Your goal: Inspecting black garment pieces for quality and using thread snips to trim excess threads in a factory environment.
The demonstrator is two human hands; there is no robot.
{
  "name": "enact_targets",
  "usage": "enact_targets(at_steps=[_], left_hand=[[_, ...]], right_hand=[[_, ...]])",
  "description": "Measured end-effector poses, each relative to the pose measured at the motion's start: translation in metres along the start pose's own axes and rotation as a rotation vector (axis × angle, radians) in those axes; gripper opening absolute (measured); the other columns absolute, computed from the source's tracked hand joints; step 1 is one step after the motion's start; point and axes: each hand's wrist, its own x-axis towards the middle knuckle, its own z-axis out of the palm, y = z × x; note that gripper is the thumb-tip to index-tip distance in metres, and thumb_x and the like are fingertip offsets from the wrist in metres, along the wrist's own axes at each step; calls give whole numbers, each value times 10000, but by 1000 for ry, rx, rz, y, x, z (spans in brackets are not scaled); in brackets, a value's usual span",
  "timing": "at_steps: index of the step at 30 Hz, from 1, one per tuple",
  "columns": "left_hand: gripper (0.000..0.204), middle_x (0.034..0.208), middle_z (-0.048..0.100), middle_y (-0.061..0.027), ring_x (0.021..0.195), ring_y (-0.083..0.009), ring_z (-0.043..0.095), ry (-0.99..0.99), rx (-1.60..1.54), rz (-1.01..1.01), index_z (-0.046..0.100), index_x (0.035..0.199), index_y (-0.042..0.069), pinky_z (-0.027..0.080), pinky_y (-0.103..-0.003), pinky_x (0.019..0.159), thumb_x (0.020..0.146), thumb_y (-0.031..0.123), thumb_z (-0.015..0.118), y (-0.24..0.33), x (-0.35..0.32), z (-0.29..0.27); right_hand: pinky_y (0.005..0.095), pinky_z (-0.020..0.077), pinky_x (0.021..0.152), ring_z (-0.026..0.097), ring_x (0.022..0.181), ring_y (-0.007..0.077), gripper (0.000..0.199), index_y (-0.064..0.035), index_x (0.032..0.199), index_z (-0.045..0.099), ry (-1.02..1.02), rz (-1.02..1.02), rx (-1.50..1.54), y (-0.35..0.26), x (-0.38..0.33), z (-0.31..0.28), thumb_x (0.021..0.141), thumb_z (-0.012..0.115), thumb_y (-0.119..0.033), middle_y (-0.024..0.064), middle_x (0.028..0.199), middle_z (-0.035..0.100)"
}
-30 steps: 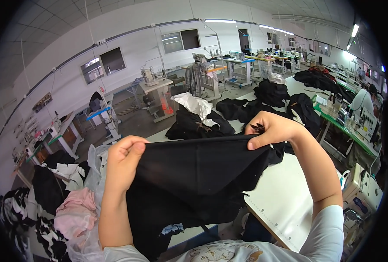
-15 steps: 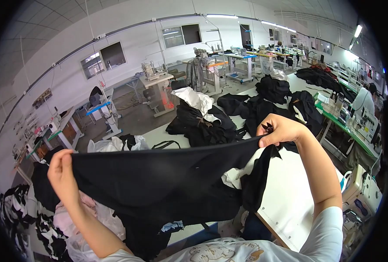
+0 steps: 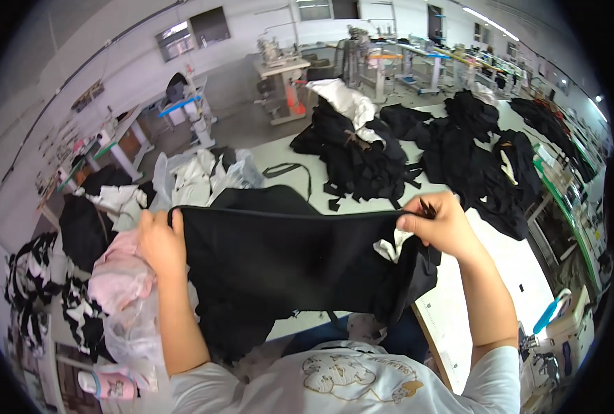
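A wide piece of black fabric hangs between my two hands, its upper edge drawn nearly straight. My left hand pinches the top left corner. At the other end, my right hand is closed on the right corner, thumb against the cloth. From the fingers of that hand juts a small dark pointed thing, whose kind I cannot make out. Just below my right hand a white scrap shows against the black. The fabric's lower part falls in front of my body, with a ragged lower edge.
Beyond the fabric, a white table carries heaps of black cloth pieces. Clear plastic bags and a pink bundle lie to the left. A sewing machine stands at lower right, and a pink bottle at lower left.
My hands have come closer together, the left moving rightward, so the stretched fabric spans less width. The view has tipped downward. Both hands keep hold of the cloth.
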Motion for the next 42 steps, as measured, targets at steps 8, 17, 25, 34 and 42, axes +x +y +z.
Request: enact_targets(at_steps=[8,17,25,34,42], left_hand=[[255,678,577,-133,561,-218,620,-382,-653,-759,444,1168,-6,479,-324,476,993,180,446,-14,-77,-14],[213,1059,657,-112,956,-224,639,-109,-1429,-689,618,1073,0,509,-360,859,928,146,561,94,-225,-31],[323,1123,623,-250,1061,-400,584,-640,-685,291,647,1059,-14,431,-474,991,778,144,629,108,-263,12],[395,1213,589,-216,1165,-342,541,-223,-938,-537,619,1180,-3,395,-502,1007,893,262,565,43,-211,6],[401,1234,578,-223,1175,-353,535,-130,-418,-273,620,1187,4,398,-499,1007,899,277,561,-373,-324,-85]], right_hand=[[267,365,474,499,492,136,114,-5,767,691,28,-426,-75,10,-42,38,690,773,-17,59,572,552],[230,332,479,487,514,94,97,1,799,719,123,-391,120,21,-52,42,707,742,-22,32,607,602],[257,269,457,432,497,112,171,17,771,695,274,-448,172,29,-84,37,691,760,-118,45,573,576],[284,252,429,381,430,151,251,-3,759,720,55,-633,24,47,-114,21,651,821,-205,34,486,483],[273,336,468,482,508,144,139,-6,760,691,-51,-374,-51,84,-115,47,646,765,-34,49,585,544]])
